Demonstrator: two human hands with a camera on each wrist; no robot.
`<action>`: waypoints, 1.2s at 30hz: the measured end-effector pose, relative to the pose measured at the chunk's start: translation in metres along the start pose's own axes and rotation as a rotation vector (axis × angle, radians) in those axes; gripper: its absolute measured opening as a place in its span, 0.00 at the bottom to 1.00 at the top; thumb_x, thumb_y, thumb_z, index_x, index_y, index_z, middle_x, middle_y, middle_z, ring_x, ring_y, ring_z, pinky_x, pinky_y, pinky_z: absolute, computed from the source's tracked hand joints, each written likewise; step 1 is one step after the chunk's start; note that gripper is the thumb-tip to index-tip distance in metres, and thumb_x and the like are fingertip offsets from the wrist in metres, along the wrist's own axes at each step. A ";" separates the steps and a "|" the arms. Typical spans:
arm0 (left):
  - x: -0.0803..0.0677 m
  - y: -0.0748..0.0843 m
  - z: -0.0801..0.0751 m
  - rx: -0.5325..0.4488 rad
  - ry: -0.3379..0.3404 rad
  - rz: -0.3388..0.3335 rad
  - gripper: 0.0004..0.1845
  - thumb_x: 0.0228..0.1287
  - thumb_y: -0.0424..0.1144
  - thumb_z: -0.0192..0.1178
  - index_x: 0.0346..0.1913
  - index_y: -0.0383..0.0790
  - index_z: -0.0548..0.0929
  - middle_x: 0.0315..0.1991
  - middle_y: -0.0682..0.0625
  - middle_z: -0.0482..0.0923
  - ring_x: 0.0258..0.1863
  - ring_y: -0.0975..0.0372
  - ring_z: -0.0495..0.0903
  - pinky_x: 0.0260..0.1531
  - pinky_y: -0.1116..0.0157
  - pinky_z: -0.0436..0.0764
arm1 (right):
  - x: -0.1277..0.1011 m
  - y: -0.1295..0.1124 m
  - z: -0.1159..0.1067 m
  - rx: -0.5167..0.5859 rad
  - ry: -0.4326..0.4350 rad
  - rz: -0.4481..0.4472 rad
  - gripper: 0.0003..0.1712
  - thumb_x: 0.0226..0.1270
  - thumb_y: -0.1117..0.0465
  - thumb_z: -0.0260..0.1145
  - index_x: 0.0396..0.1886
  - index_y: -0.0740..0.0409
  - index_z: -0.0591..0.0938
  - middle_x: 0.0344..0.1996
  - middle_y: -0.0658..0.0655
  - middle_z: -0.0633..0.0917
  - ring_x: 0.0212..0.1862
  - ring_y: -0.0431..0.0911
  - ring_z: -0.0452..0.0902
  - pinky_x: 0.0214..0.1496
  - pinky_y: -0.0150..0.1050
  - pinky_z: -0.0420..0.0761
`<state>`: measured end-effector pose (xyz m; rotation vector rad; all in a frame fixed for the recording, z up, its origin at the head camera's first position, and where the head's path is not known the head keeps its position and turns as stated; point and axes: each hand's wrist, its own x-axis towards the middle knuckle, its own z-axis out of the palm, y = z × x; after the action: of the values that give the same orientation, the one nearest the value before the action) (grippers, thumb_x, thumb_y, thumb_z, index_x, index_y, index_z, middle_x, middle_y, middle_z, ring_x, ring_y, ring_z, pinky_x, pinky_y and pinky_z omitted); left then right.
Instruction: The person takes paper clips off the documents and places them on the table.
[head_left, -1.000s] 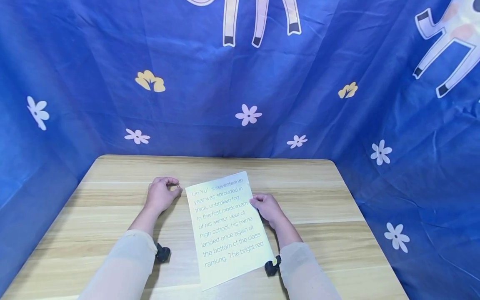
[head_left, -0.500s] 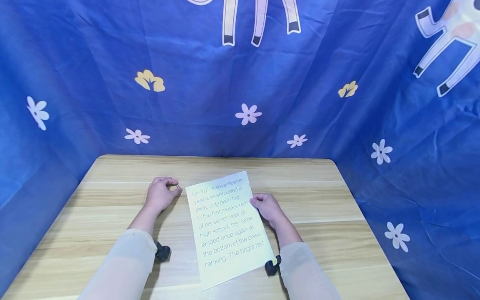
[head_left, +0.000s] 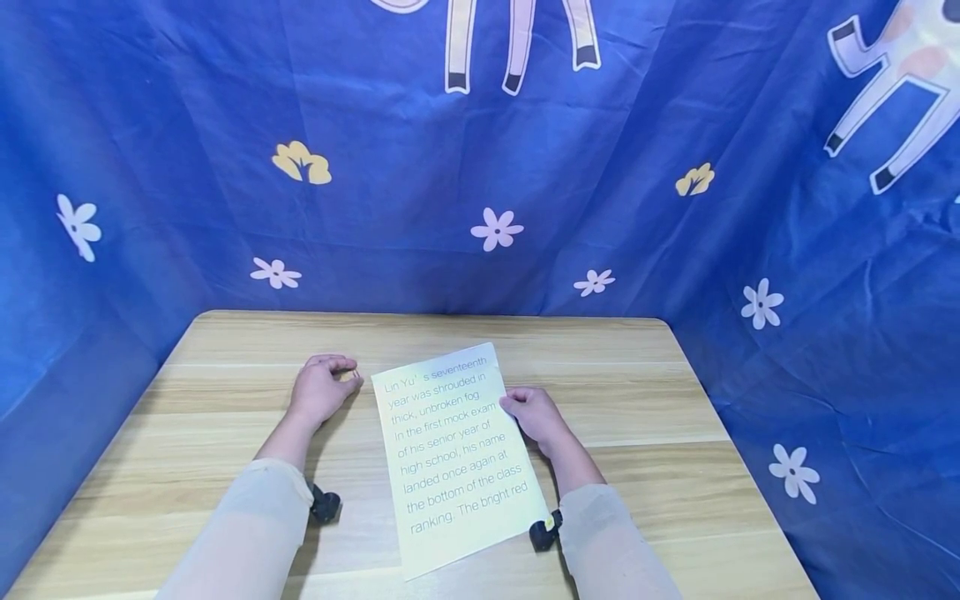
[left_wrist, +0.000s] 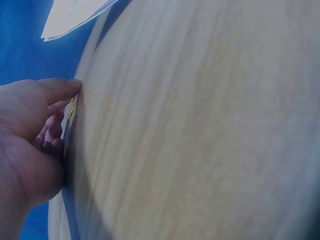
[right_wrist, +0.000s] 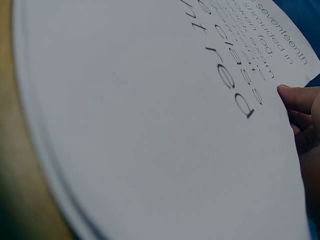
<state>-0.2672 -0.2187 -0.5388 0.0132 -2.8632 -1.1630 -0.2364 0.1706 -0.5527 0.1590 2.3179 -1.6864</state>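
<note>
A white printed paper (head_left: 457, 467) lies tilted between the two hands, its large text facing me; more than one layer seems to show at its edge in the left wrist view. My right hand (head_left: 534, 414) pinches its right edge, thumb on top, also seen as a right hand (right_wrist: 304, 112) in the right wrist view. My left hand (head_left: 321, 389) rests on the table left of the paper, apart from it, fingers loosely curled. In the left wrist view, a tiny yellow-red sliver (left_wrist: 71, 109) shows beside the fingers of the left hand (left_wrist: 32, 130); what it is I cannot tell.
The wood-grain table (head_left: 637, 467) reaches back to a blue curtain (head_left: 405, 192) with printed flowers and animal legs, which also stands at both sides. A black wrist device (head_left: 325, 506) sits at the left sleeve and another black device (head_left: 543, 536) at the right.
</note>
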 end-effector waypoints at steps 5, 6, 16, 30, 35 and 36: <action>-0.001 -0.005 -0.005 -0.166 0.007 -0.085 0.22 0.78 0.39 0.62 0.68 0.34 0.82 0.69 0.31 0.76 0.66 0.41 0.78 0.67 0.47 0.80 | -0.002 -0.001 0.001 0.010 -0.002 0.000 0.14 0.82 0.57 0.65 0.55 0.60 0.89 0.42 0.56 0.92 0.41 0.44 0.87 0.49 0.34 0.84; -0.001 -0.006 -0.007 -0.208 0.019 -0.111 0.21 0.79 0.39 0.60 0.69 0.35 0.81 0.69 0.32 0.77 0.65 0.44 0.79 0.63 0.54 0.82 | -0.002 -0.002 0.001 0.009 -0.002 -0.004 0.14 0.82 0.57 0.65 0.56 0.60 0.89 0.42 0.57 0.92 0.41 0.44 0.87 0.48 0.34 0.84; -0.012 0.005 -0.029 -0.328 0.091 -0.202 0.20 0.83 0.36 0.49 0.70 0.40 0.80 0.71 0.35 0.79 0.34 0.68 0.76 0.25 0.70 0.78 | -0.008 -0.005 0.002 0.001 0.054 0.012 0.14 0.80 0.57 0.67 0.55 0.59 0.90 0.52 0.59 0.92 0.50 0.48 0.87 0.61 0.45 0.85; -0.035 0.025 -0.041 -0.238 0.081 -0.113 0.19 0.85 0.39 0.50 0.68 0.40 0.81 0.70 0.36 0.77 0.62 0.52 0.78 0.48 0.65 0.78 | -0.017 -0.019 -0.007 -0.066 0.212 0.013 0.16 0.79 0.61 0.66 0.57 0.65 0.89 0.48 0.63 0.93 0.48 0.50 0.89 0.59 0.48 0.90; -0.043 0.033 -0.041 -0.209 0.088 -0.052 0.17 0.85 0.36 0.49 0.65 0.37 0.82 0.72 0.36 0.75 0.68 0.45 0.77 0.63 0.49 0.78 | -0.017 -0.016 -0.006 -0.123 0.260 -0.001 0.16 0.78 0.63 0.66 0.58 0.66 0.89 0.47 0.63 0.93 0.47 0.51 0.89 0.57 0.49 0.89; -0.045 0.035 -0.041 -0.210 0.091 -0.042 0.17 0.85 0.35 0.49 0.65 0.37 0.82 0.71 0.35 0.75 0.68 0.44 0.77 0.65 0.47 0.78 | -0.017 -0.015 -0.006 -0.141 0.272 -0.006 0.16 0.77 0.63 0.66 0.58 0.65 0.89 0.47 0.63 0.93 0.47 0.52 0.88 0.57 0.49 0.89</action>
<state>-0.2200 -0.2208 -0.4877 0.1150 -2.6616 -1.4257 -0.2246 0.1725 -0.5320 0.3751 2.6247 -1.5815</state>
